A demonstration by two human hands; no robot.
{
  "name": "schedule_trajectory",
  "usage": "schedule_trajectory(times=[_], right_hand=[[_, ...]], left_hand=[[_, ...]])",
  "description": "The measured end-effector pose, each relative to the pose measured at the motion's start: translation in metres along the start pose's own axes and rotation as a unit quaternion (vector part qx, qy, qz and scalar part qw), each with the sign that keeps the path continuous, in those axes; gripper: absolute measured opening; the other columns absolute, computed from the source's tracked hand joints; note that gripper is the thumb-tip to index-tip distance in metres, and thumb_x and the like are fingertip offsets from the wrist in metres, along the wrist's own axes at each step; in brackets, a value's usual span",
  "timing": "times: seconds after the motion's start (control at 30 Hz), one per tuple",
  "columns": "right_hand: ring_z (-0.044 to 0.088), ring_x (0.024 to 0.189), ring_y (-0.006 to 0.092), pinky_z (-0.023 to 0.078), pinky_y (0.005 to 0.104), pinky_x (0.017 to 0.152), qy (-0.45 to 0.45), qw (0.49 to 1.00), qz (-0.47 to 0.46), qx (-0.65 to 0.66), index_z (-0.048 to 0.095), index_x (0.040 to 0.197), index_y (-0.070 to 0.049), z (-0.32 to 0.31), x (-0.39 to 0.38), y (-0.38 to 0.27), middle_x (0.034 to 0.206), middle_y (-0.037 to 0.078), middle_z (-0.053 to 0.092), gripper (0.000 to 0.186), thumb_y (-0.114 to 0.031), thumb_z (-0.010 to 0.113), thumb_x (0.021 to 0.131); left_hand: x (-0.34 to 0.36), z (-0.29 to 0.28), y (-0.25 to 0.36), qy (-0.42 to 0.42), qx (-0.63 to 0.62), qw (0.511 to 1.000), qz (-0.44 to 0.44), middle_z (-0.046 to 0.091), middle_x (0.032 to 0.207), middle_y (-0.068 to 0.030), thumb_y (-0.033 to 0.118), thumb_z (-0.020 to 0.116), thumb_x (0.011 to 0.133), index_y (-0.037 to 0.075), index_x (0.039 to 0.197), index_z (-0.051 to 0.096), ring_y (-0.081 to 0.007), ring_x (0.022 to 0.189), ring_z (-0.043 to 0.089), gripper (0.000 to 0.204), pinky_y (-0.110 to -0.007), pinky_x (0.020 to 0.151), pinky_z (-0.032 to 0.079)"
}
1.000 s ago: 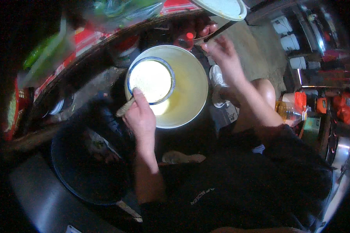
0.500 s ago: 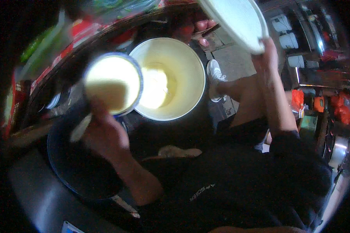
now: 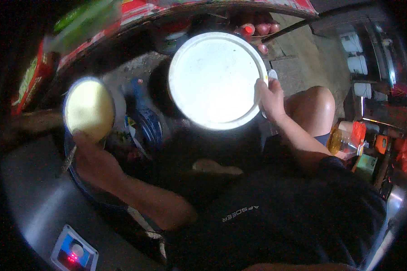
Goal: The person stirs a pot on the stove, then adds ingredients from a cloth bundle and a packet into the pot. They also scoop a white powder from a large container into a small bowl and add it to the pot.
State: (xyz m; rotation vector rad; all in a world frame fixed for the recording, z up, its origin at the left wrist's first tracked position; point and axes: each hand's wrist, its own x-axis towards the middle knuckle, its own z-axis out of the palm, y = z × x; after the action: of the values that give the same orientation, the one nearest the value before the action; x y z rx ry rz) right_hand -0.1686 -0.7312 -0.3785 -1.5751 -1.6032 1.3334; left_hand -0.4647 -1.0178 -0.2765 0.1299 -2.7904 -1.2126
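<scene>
Two hands are loaded: our left hand (image 3: 83,151) grips the batter-filled ladle (image 3: 89,108) over the dark pan (image 3: 83,189); our right hand (image 3: 270,97) clamps the white lid (image 3: 215,79) — next, we judge, a level, controlled pour.

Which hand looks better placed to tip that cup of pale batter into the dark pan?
Probably the left hand. It grips the cup of pale batter right above the dark pan. The right hand is off to the right, holding the big white lid.
</scene>
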Motion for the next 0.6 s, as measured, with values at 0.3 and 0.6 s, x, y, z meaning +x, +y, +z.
schedule_trajectory(times=[0.3, 0.6], right_hand=[[0.062, 0.093, 0.0258, 0.056, 0.0409, 0.077, -0.142, 0.982, 0.105, 0.069, 0.047, 0.135, -0.004, -0.002, 0.009, 0.031, 0.11, 0.013, 0.059, 0.051, -0.026, 0.059, 0.09], [0.064, 0.087, 0.0262, 0.057, 0.043, 0.065, -0.27, 0.921, 0.263, 0.098, 0.053, 0.123, 0.001, 0.011, -0.024, -0.04, 0.104, 0.012, 0.062, 0.049, -0.014, 0.061, 0.077]], left_hand=[[0.002, -0.007, 0.0, 0.036, -0.022, 0.996, 0.072, 0.069, 0.107, -0.0286, 0.049, 0.048, 0.1, -0.01, 0.11, 0.069, -0.0368, 0.096, 0.066, 0.064, -0.044, 0.091, 0.048], [0.011, -0.011, -0.025, 0.067, 0.125, 0.983, 0.113, 0.067, 0.115, -0.0271, 0.034, 0.046, 0.104, -0.006, 0.123, 0.062, -0.0376, 0.1, 0.067, 0.047, -0.044, 0.091, 0.051]])
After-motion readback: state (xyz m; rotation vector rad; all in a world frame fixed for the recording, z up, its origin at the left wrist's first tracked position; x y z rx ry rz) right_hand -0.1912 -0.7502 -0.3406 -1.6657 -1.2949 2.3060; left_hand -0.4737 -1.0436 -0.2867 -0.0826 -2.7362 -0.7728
